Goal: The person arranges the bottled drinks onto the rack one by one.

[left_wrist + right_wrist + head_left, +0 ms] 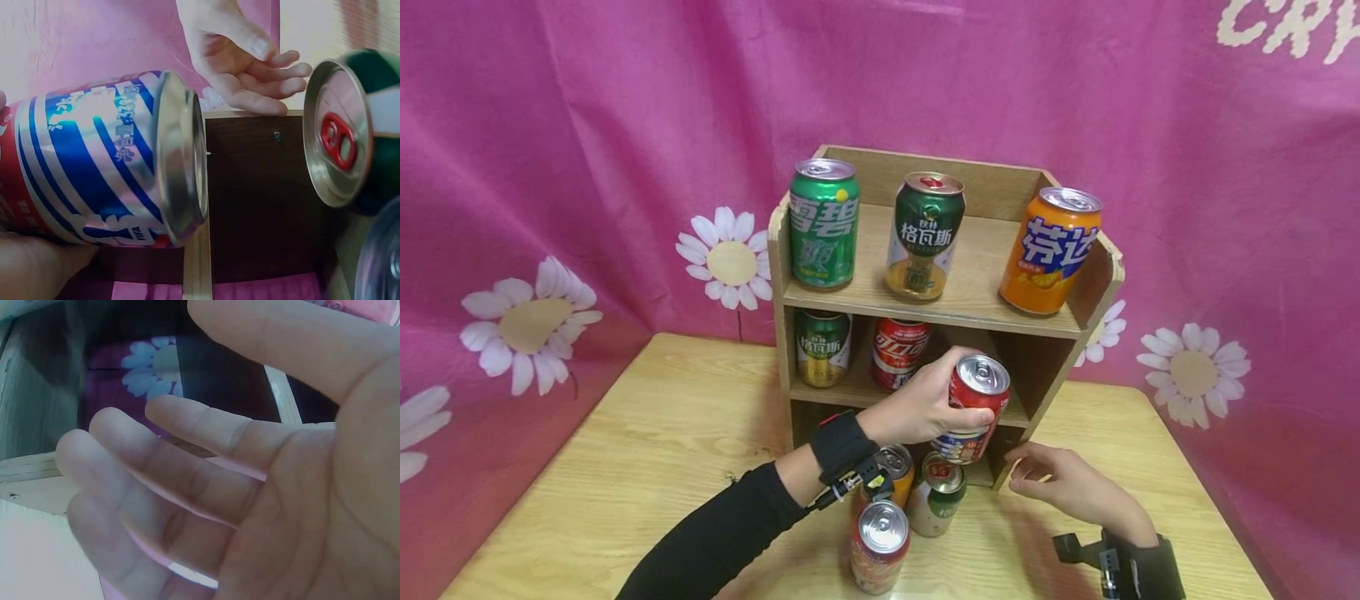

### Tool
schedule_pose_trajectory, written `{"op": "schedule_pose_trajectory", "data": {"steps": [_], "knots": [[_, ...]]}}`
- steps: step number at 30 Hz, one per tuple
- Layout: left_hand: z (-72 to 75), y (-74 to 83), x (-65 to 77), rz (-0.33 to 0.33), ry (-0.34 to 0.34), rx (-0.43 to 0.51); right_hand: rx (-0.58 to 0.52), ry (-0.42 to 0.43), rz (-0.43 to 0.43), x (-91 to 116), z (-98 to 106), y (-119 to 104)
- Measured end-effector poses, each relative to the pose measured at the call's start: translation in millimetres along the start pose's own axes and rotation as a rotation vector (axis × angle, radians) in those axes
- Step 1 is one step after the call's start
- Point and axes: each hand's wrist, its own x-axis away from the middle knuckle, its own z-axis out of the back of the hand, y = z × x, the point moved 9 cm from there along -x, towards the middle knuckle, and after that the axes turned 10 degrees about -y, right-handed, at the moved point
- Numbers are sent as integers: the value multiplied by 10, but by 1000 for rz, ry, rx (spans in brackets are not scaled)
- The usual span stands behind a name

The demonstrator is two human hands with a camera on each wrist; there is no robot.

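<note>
My left hand (925, 404) grips a red, white and blue cola can (972, 408) in front of the wooden shelf's middle level. In the left wrist view the same cola can (106, 162) lies across the picture, its metal end facing right. Beside the shelf's lower right side is my right hand (1063, 483), fingers loosely bent and holding nothing. The right wrist view shows that palm (281, 506) bare. Below the held can, a green and white can (938, 500), an orange can (897, 471) and a pinkish can (880, 550) stand on the table.
The wooden shelf (955, 310) bears a green Sprite can (823, 229), a green and gold can (925, 242) and an orange Fanta can (1051, 254) on top. Its middle level holds another green and gold can (823, 350) and a red can (898, 354). Behind hangs a pink cloth (662, 125).
</note>
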Motion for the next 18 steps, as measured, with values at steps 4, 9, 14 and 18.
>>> {"op": "schedule_pose_trajectory", "data": {"steps": [4,9,14,18], "knots": [[-1,-11,-39,-6,13,33,2,-6,-23,-19,-10,7],[20,4,-121,-15,25,36,-3,-14,-36,-24,-12,13],[62,-26,-210,-1,46,29,-6,1,4,-19,-14,-19],[90,-56,-255,8,77,21,-5,8,35,-21,-17,-44]]}}
